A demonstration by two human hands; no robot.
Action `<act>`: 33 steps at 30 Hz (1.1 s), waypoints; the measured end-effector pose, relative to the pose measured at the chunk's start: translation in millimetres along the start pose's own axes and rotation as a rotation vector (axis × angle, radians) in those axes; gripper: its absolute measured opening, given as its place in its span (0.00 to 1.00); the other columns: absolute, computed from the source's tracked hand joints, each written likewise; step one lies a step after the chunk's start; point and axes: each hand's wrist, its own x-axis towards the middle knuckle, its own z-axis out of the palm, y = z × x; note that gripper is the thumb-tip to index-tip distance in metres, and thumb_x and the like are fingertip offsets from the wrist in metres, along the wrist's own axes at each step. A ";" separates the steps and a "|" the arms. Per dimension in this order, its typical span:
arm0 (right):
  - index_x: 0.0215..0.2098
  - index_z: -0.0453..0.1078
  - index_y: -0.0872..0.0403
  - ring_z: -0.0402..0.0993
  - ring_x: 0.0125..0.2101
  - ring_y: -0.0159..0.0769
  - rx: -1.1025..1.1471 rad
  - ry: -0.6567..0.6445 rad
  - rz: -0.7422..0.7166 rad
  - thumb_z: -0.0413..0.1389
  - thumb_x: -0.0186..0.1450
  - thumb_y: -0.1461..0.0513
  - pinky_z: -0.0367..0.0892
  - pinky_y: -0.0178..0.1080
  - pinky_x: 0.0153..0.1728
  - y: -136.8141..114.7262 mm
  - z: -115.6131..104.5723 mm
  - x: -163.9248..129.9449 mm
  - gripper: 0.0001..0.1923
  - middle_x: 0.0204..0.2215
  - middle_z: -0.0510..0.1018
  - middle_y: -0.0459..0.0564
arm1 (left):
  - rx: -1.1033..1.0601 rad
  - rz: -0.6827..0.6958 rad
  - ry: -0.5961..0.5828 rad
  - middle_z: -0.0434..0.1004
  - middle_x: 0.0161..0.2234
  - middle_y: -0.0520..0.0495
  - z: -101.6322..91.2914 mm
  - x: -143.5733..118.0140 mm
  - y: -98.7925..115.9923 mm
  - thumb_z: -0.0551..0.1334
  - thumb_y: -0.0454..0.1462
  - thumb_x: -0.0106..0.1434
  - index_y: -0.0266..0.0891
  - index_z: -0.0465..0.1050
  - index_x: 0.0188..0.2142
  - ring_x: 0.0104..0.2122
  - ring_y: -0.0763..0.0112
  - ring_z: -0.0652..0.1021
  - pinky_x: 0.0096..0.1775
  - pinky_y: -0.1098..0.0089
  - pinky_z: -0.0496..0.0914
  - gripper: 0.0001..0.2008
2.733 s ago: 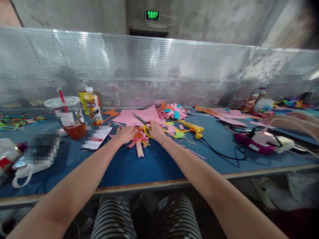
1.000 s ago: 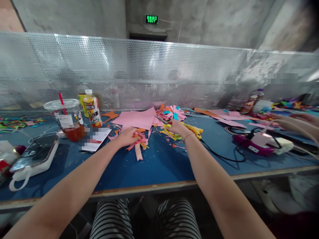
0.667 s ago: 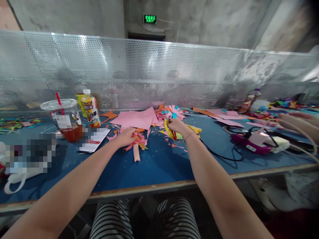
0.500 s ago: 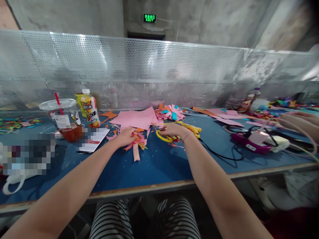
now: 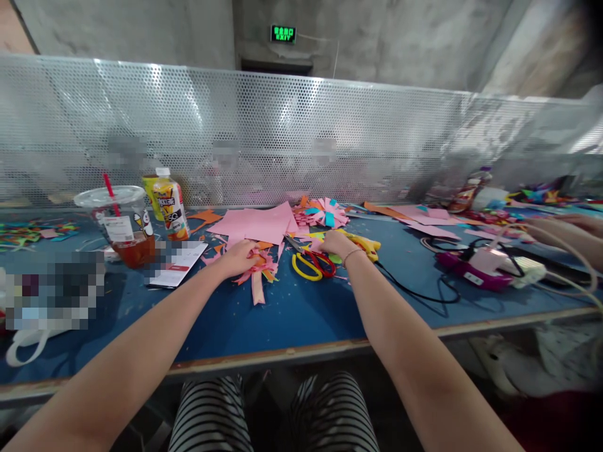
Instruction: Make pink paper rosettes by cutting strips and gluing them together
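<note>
My left hand (image 5: pixel 239 257) is closed on a bunch of folded pink and orange paper strips (image 5: pixel 257 285), one strip pointing toward the table's front edge. A pair of scissors (image 5: pixel 313 265) with one yellow and one red handle loop lies between my hands, its blades toward the pink paper. Beside the scissors, my right hand (image 5: pixel 336 245) is low over the table, its fingers turned away and hidden. A yellow tool (image 5: pixel 367 246) with a black cable, looking like a glue gun, lies just right of that hand; whether they touch I cannot tell.
Pink sheets (image 5: pixel 257 223) and a pink-and-blue paper pompom (image 5: pixel 325 212) lie behind my hands. A drink cup (image 5: pixel 125 232), bottle (image 5: pixel 170 207) and phone (image 5: pixel 179 265) are at left. Right are a purple power strip (image 5: pixel 475 271) with cables and another person's arm (image 5: pixel 565 233). A perforated metal screen (image 5: pixel 282 138) backs the table.
My right hand has let go of the scissors, which now lie on the table, and has moved slightly right, toward the yellow tool. My left hand stays on the paper strips.
</note>
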 end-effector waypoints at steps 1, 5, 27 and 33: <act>0.24 0.73 0.61 0.73 0.30 0.45 -0.013 -0.034 0.019 0.57 0.49 0.65 0.63 0.38 0.28 -1.6 -0.9 0.0 0.06 0.25 0.76 0.61 | -0.008 0.008 0.007 0.73 0.42 0.45 0.3 0.0 -0.7 0.53 0.37 0.57 0.39 0.71 0.41 0.43 0.66 0.72 0.46 0.69 0.65 0.14; 0.24 0.72 0.61 0.72 0.27 0.40 -0.026 -0.128 0.072 0.55 0.50 0.65 0.60 0.35 0.25 -6.0 -6.5 -1.8 0.05 0.23 0.75 0.58 | -0.028 0.064 0.033 0.73 0.40 0.46 1.5 0.4 -3.9 0.53 0.35 0.57 0.39 0.71 0.38 0.41 0.68 0.72 0.44 0.69 0.66 0.12; 0.13 0.48 0.53 0.54 0.18 0.26 0.452 0.266 -0.109 0.54 0.55 0.54 0.50 0.32 0.21 -34.9 -24.8 -16.8 0.22 0.12 0.52 0.39 | -0.033 0.064 0.056 0.73 0.41 0.46 3.2 0.4 -4.6 0.54 0.34 0.56 0.39 0.71 0.41 0.43 0.69 0.72 0.47 0.70 0.65 0.14; 0.16 0.53 0.54 0.63 0.17 0.28 0.560 0.133 -0.046 0.54 0.56 0.57 0.56 0.31 0.21 -34.9 -27.9 -18.2 0.17 0.12 0.63 0.42 | -0.037 0.086 0.063 0.73 0.40 0.46 2.9 0.6 -4.7 0.53 0.35 0.56 0.38 0.72 0.40 0.42 0.70 0.72 0.47 0.71 0.65 0.14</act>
